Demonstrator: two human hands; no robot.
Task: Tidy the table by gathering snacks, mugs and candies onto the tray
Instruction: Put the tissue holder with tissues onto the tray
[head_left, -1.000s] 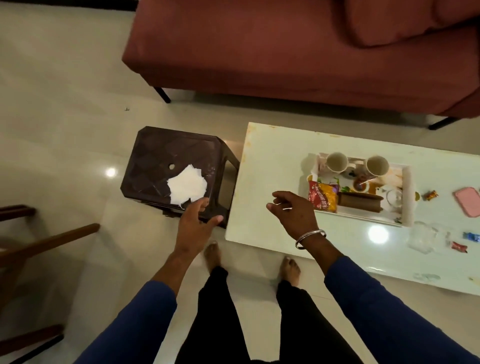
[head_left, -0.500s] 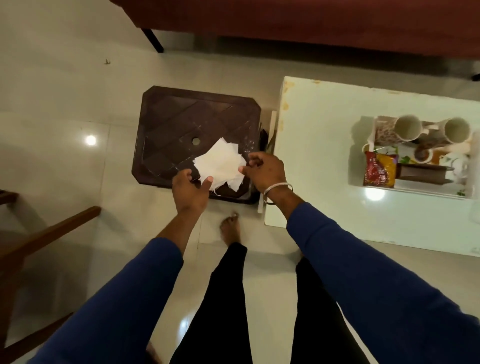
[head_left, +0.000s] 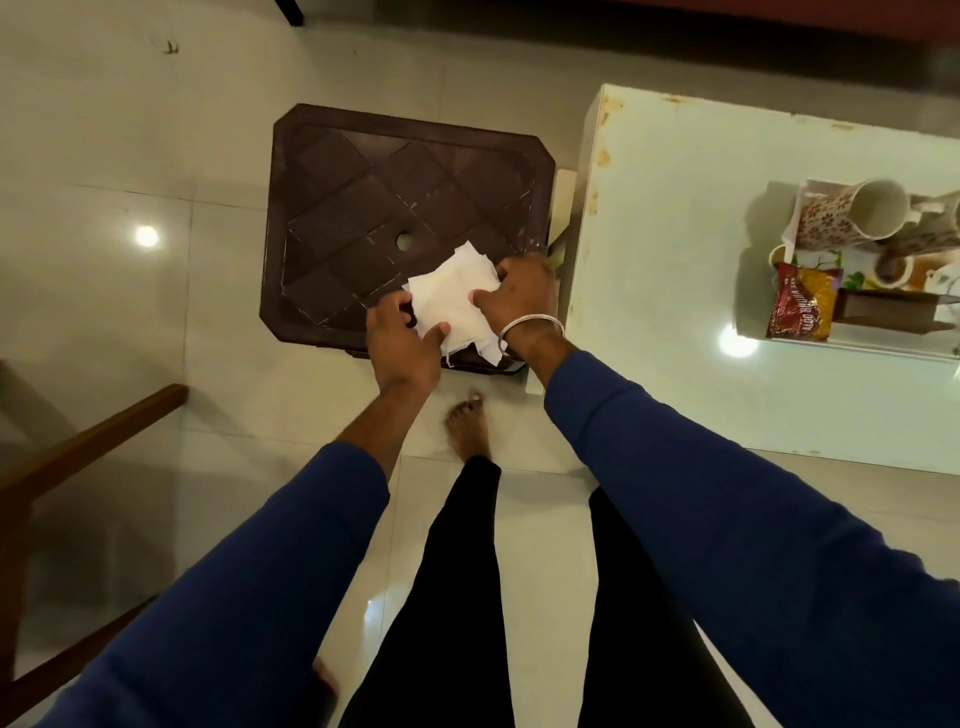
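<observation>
1. A pile of white tissues is held between the two hands, over the near edge of a brown stool.
2. The left hand is curled on the left side of the tissues, with its thumb laid on top of the paper.
3. The right hand is curled on the right side of the tissues, and the paper is pinched by its fingers.
4. A silver bangle is worn on the right wrist.
5. Both arms are covered by blue sleeves.
6. A white desk is seen just to the right of the right hand, with a thin gap between it and the stool.
7. A white tray is set on the desk, well to the right of the hands and partly cut off by the edge of the picture.
8. A mug with a flower print is seen on the far part of the tray, and a second mug is cut off beside it.
9. A red and yellow snack bag is laid on the tray's left end, nearer than the mug.
10. A brown box is set right of the snack bag.
11. A bare foot is seen on the pale floor, below the hands.
</observation>
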